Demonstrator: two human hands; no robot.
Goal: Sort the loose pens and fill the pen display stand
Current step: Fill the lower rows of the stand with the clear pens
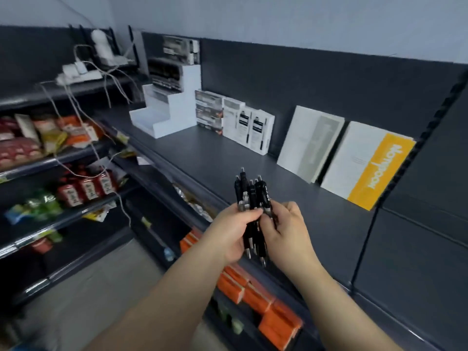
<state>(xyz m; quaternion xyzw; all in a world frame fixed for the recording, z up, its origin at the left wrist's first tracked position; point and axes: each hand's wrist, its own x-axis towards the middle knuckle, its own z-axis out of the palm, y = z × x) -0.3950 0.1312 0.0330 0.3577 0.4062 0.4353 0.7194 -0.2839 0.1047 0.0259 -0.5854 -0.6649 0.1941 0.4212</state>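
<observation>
Bundle of black pens (253,214) is upright at ctr, clicker ends up & tips down, held in the air above the near edge of the dark shelf (202,153). L hand (233,231) wraps it from the left, fingers curled round the barrels, thumb laid across the front. R hand (286,231) grips the right side of the same bundle, fingers curled in tight on the barrels. White stepped pen display stand (167,107) sits far left on the shelf, well apart from the pens; upper tiers hold dark items, too blurred to tell. Just right of it is a stack of dark boxes (209,110), then white pen boxes (253,127) w/ a pen pictured on front. Further right, two booklets lean on the back panel: a white one (309,143) & one w/ a yellow band (367,168), sideways white lettering, not clearly readable. Print on the pens is too small to read. Orange packs (253,295) fill the tier below; snack packs (50,133) & a power strip (76,74) w/ cables are at far left.
</observation>
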